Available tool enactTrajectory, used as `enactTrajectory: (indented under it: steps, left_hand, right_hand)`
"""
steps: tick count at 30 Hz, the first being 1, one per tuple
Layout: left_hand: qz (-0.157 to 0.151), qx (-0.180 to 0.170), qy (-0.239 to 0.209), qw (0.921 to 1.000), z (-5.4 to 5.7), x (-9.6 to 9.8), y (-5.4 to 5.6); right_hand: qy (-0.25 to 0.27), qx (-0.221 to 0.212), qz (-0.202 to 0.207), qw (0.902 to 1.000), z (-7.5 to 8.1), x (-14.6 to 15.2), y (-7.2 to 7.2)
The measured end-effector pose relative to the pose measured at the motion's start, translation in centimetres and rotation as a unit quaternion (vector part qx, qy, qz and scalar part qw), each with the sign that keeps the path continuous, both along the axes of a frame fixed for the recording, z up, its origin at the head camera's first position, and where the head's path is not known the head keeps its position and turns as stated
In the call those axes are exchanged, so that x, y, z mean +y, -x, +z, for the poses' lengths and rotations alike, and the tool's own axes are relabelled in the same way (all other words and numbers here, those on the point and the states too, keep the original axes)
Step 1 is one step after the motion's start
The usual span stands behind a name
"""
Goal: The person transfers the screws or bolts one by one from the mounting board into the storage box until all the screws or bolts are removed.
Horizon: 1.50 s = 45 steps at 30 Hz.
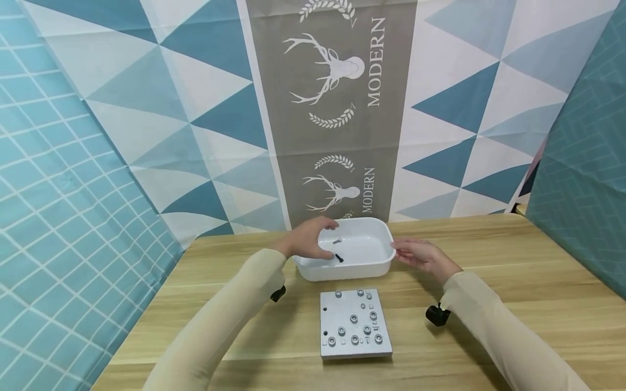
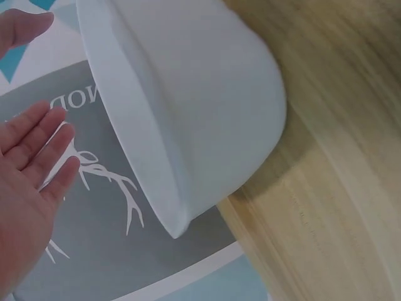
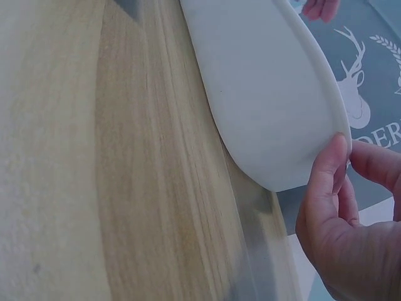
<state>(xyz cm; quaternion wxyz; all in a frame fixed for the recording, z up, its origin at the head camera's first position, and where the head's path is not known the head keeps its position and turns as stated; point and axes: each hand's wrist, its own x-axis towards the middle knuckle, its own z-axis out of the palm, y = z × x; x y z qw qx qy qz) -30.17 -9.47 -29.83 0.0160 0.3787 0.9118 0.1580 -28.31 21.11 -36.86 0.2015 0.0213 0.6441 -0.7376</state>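
A white plastic tub (image 1: 362, 270) stands toward the back of the table, with a dark screw (image 1: 339, 258) and a silver screw (image 1: 337, 241) lying inside. Over the tub's left end hovers my left hand (image 1: 307, 239), its thumb and fingers spread apart around nothing. The left wrist view also shows that hand (image 2: 31, 163) with relaxed fingers above the rim. My right hand (image 1: 420, 254) pinches the rim at the tub's right end, thumb and fingertips on either side of it in the right wrist view.
In front of the tub lies a silver metal block (image 1: 337, 309) set with several socket-head screws and some holes. A small black device (image 1: 437, 315) hangs below the right wrist. Patterned cloth (image 1: 215, 108) rises behind the wooden table (image 1: 489, 255).
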Motion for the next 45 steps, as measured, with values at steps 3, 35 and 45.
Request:
enactTrajectory:
  steps: [3,35,45]
  left_hand:
    - [-0.009,0.008,-0.001,0.9999,-0.3,-0.2,-0.6]
    - [-0.128,-0.055,0.046,0.9891,-1.0,0.9,-9.3]
    - [-0.152,-0.052,0.048,0.9858,-1.4,1.7,-10.3]
  right_hand:
    - [0.000,-0.002,-0.002,1.0000,0.0,0.0,0.0]
    - [-0.003,0.004,0.005,1.0000,-0.2,0.2,0.4]
    - [-0.001,-0.001,0.003,1.0000,-0.1,0.2,0.2]
